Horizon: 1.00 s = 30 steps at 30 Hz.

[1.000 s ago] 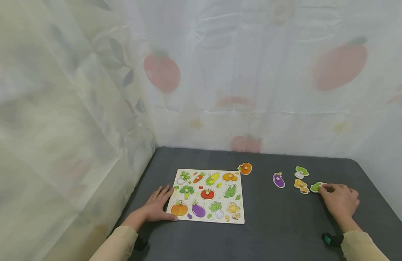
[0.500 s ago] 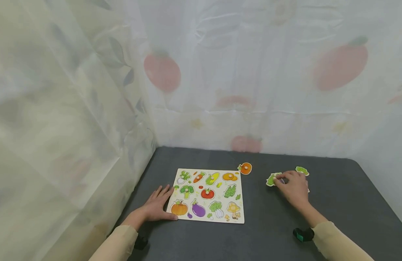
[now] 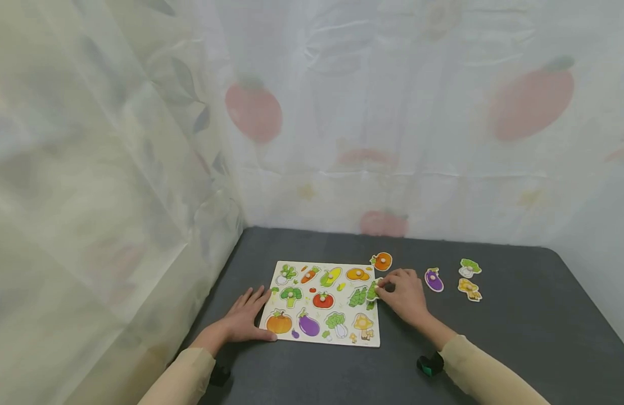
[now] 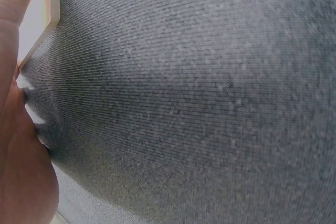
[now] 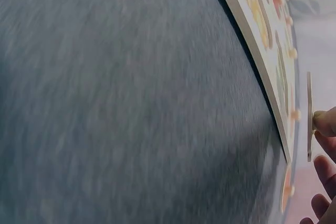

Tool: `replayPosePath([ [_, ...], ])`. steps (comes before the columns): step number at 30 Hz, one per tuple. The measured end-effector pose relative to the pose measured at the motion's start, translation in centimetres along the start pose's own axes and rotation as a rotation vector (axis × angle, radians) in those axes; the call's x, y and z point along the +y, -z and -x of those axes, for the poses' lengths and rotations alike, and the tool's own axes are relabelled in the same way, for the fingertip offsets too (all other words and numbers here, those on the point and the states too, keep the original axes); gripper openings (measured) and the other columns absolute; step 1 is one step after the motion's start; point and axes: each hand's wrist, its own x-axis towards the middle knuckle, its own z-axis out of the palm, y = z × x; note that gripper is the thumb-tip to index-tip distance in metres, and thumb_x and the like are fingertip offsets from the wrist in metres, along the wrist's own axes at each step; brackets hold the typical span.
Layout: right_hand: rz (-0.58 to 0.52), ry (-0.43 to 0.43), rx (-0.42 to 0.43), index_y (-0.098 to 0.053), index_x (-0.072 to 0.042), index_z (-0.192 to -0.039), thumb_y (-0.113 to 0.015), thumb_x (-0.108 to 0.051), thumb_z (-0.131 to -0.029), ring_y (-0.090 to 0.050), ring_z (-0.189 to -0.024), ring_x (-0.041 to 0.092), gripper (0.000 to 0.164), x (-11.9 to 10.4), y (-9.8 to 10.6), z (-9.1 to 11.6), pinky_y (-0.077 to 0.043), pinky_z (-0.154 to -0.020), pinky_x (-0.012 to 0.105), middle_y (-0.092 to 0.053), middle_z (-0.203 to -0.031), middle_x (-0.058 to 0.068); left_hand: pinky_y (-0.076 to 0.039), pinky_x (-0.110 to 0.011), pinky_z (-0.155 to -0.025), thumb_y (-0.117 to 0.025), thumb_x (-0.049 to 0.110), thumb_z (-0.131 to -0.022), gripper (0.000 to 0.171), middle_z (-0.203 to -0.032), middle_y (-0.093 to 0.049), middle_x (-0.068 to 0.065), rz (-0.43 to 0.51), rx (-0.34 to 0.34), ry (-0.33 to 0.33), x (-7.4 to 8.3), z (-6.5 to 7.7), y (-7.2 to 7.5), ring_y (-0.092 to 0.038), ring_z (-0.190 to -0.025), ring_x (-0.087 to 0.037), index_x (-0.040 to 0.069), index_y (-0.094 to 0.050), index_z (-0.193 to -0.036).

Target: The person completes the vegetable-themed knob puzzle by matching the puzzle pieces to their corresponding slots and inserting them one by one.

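And here comes the delicate bit: the right hand (image 3: 406, 295) has a green vegetable piece (image 3: 372, 291) pinched between thumb and finger, over the right edge of the puzzle board (image 3: 341, 305). The right wrist view gives it to us edge-on, lifted clear of the board, with daylight between the two. At the other end, the left hand (image 3: 241, 320) is spread wide, fingers along the board's left edge and thumb on the near corner, seemingly there to steady it. I'd call this the placing step, and the likely target is the green pod picture (image 3: 357, 297), just left of the piece. What the next move calls for, by my reading, is a small shift left, a turn to match the outline, then a gentle press down and a release; drop it askew and it could well sit on the rim. Waiting on the worktop (image 3: 312, 372): the orange pumpkin piece (image 3: 381, 261) right by the board's far right corner, the purple eggplant piece (image 3: 434, 279) further right, and beyond it the cabbage piece (image 3: 470, 268) with the mushroom piece (image 3: 470, 289) just on its near side. Four pictures along the board's near row look unfilled, no knobs showing on them.
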Motion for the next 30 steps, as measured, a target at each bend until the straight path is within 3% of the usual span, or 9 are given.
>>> replayPosePath([
  [9, 0.022, 0.003, -0.064, -0.077, -0.024, -0.082, -0.083, -0.032, -0.085, -0.047, -0.122, 0.035, 0.011, -1.8, -1.6, -0.2, -0.037, -0.103, 0.057, -0.066, -0.108, 0.004, -0.009, -0.063, -0.121, -0.08, 0.073, -0.072, 0.124, -0.17, -0.015, -0.014, -0.011, -0.009, -0.004, 0.1, 0.0, 0.2, -0.005, -0.154, -0.045, 0.014, -0.022, -0.165],
  [30, 0.056, 0.018, -0.056, -0.077, -0.026, -0.079, -0.084, -0.035, -0.083, -0.049, -0.117, 0.03, 0.012, -2.3, -3.4, -0.4, -0.039, -0.098, 0.052, -0.068, -0.107, 0.001, -0.009, -0.063, -0.121, -0.08, 0.073, -0.071, 0.124, -0.17, -0.016, -0.014, -0.003, 0.002, -0.004, 0.1, 0.0, 0.1, -0.006, -0.154, -0.045, 0.014, -0.025, -0.165],
])
